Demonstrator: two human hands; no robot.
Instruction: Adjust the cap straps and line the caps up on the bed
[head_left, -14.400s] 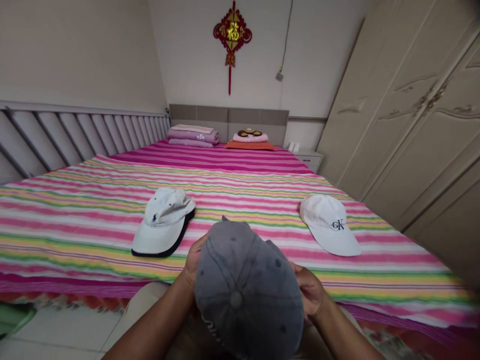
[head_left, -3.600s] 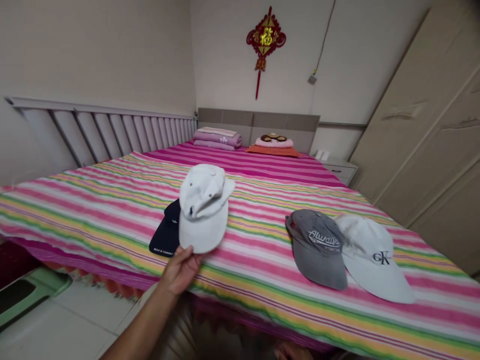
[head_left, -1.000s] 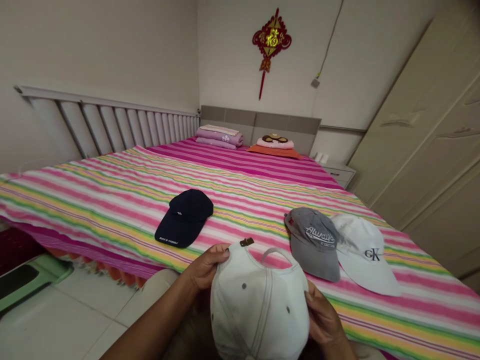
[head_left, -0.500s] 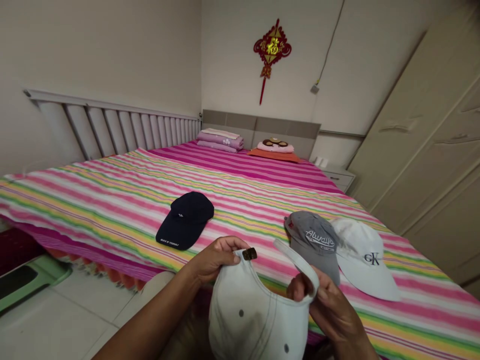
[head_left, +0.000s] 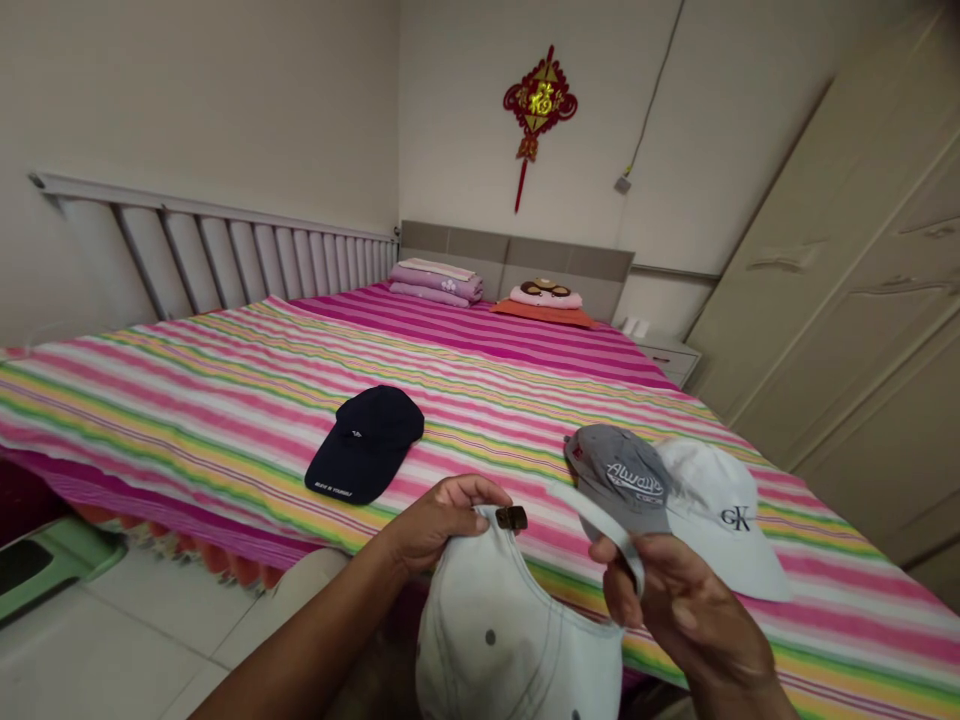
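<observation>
A pale baseball cap is held up in front of me, its back opening facing upward. My left hand pinches the cap's edge beside the dark metal buckle. Between the thumb and fingers of my right hand is the cap's loose strap, its free end pointing up and left, apart from the buckle. Beyond my hands, a navy cap lies on the bed to the left. To the right lie a grey cap and a white cap, the grey one partly over the white.
The bed has a striped sheet. Folded bedding and a pink folded item lie by the headboard. A radiator runs along the left wall, a wardrobe stands right, and a green stool is lower left.
My right hand has moved slightly right and turned, and its grip is now on the strap away from the cap's edge. The buckle has tilted a little to the right.
</observation>
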